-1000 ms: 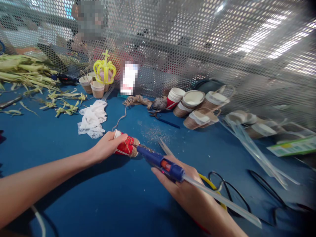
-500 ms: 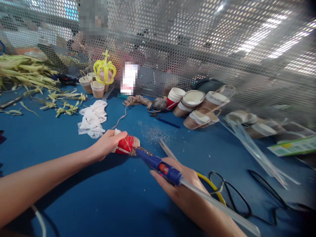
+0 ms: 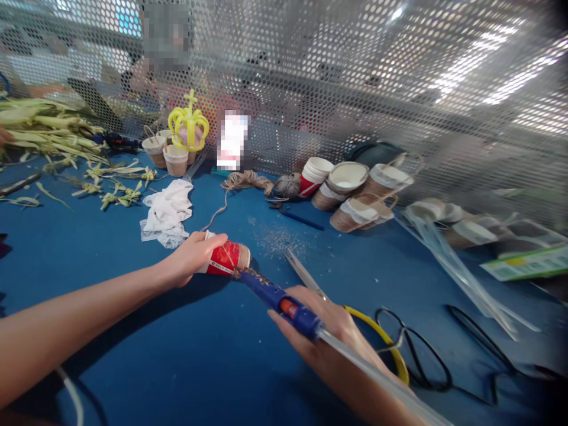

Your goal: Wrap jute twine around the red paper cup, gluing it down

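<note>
My left hand (image 3: 195, 260) is closed around a red paper cup (image 3: 224, 258), which lies on its side with its base to the right. Twine wraps the base end, and a strand of twine (image 3: 216, 214) runs from the cup back to a loose bundle (image 3: 248, 180). My right hand (image 3: 319, 325) grips a blue hot glue gun (image 3: 277, 299); its nozzle meets the cup near the edge of the wrapped twine. From the gun's rear sticks a long clear glue stick (image 3: 355, 358). Scissors (image 3: 304, 273) with yellow handles lie partly under my right hand.
Twine-wrapped cups (image 3: 350, 212) stand at the back right, near loose glue sticks (image 3: 461, 272). A white cloth (image 3: 168, 213), a yellow crown (image 3: 190, 127) and dried husks (image 3: 48, 127) are to the left. Perforated metal (image 3: 288, 77) borders the back. Black cable (image 3: 426, 355) curls at right.
The glue gun and my right hand have shifted slightly left and down along the cup. My left hand and the cup have barely moved.
</note>
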`<state>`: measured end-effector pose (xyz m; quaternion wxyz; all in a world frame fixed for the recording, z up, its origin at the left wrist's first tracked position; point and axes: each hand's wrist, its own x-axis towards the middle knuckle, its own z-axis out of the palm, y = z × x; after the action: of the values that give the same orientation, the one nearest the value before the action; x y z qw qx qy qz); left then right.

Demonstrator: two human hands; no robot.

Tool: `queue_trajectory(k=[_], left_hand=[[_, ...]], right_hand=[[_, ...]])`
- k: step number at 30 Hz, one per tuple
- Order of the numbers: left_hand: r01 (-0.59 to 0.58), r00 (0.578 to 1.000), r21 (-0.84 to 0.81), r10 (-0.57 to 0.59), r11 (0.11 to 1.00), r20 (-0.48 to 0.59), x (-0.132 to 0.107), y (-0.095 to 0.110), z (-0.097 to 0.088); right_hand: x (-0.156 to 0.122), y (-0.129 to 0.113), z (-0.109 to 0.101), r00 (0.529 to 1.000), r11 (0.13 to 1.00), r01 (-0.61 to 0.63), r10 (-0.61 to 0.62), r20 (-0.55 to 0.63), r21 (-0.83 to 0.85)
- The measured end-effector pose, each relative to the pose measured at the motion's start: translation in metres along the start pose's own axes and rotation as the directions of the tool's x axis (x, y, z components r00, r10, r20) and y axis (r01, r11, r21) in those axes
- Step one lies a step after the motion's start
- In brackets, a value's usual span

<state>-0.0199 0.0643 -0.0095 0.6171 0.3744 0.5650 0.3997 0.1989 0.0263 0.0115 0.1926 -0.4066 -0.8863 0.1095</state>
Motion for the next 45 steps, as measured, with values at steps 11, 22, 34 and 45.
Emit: queue_trajectory(k=[11,22,34,45], left_hand=[[0.014,1.0,-0.018,-0.014,1.0,-0.005,0.001,0.001,0.001],[-0.153,0.984,0.049,0.148,0.987,0.1,0.0,-0.015,-0.006],[-0.153,0.969,0.005,0.15,0.988,0.196,-0.007,-0.013,-0.005],[-0.242,0.955,0.169,0.204,0.955,0.218,-0.011,-0.011,-0.007]], right_hand=[[0.0,0.001,0.0,1.0,1.0,0.004,-0.004,-0.009,0.009],[0.003,-0.003,-0.005,0.987,0.985,-0.158,0.154,0.055,0.071],[0.005,0.0,-0.004,0.99,0.988,-0.137,0.139,-0.026,0.071],[0.018,-0.007,-0.015,0.99,0.988,-0.142,0.142,0.0,0.052]])
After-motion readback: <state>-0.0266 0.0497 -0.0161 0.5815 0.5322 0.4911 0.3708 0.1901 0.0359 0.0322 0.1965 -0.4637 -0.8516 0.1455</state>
